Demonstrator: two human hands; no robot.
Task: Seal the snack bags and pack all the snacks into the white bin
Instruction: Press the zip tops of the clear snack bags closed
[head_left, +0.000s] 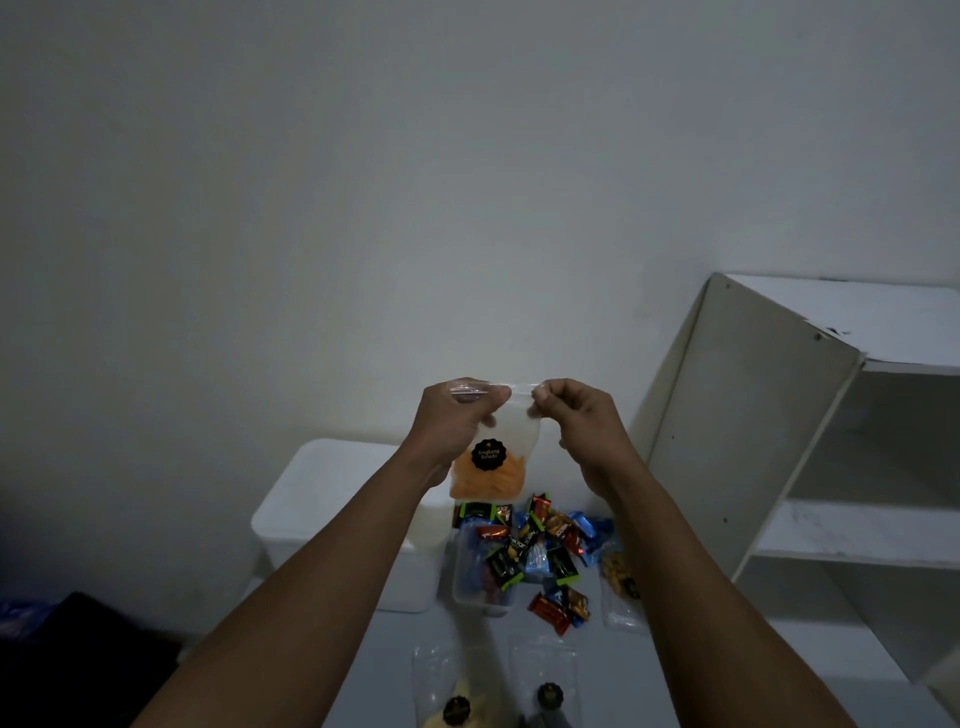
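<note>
Your left hand (457, 415) and right hand (576, 421) each pinch a top corner of the snack bag (488, 467), zip running left-right between them; white bin (332, 499) sits left, nearer your left hand.

You face a plain pale wall (363, 182) that fills the upper part of your view. On your right stands a white shelf unit (753, 415), its open compartments stacked one above another. The pale bench (384, 654) lies below. At your lower left sits a dark bulky shape (88, 649), with crumpled blue plastic (21, 618) just beside it.
</note>
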